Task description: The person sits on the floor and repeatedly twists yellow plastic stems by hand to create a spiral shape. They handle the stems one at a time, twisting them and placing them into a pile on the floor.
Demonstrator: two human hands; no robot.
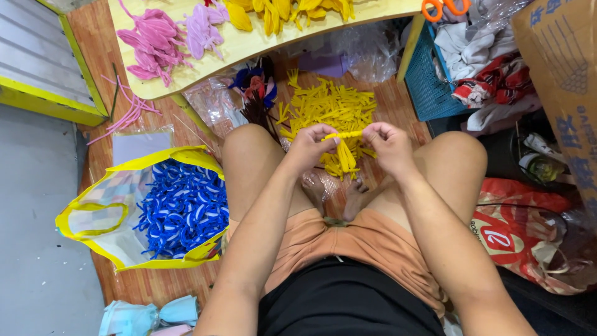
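Wood-plank floor (106,56) underfoot, crowded with craft stuff; seated cross-legged, bare knees spread to 10 and 2 o'clock.

At centre, left hand (308,148) and right hand (385,146) raised side by side, both pinched shut on a yellow fuzzy stem (343,134) stretched level between the fingertips. Hanging off that stem, straight down toward 6 o'clock, a small bundle of yellow strips (346,158), looped over it and dangling just above the feet.

Beyond the hands, at 12 o'clock, a loose pile of yellow cut pieces (329,106) on the floor. Just left of it, a clump of dark blue and red stems (255,87).

Along the top, a pale yellow bench (249,46) carrying pink fuzzy shapes (152,40) at 11 o'clock and yellow petal shapes (280,9) near 12. Orange-handled scissors (443,7) at 1 o'clock, beside a blue plastic basket (426,81) stuffed with cloth and bags.

At 9 o'clock, an open yellow-trimmed bag (93,218) full of blue and white looped pieces (183,208). At 3 to 4 o'clock, a red plastic bag (516,230); at 2 o'clock, a cardboard box (559,68).
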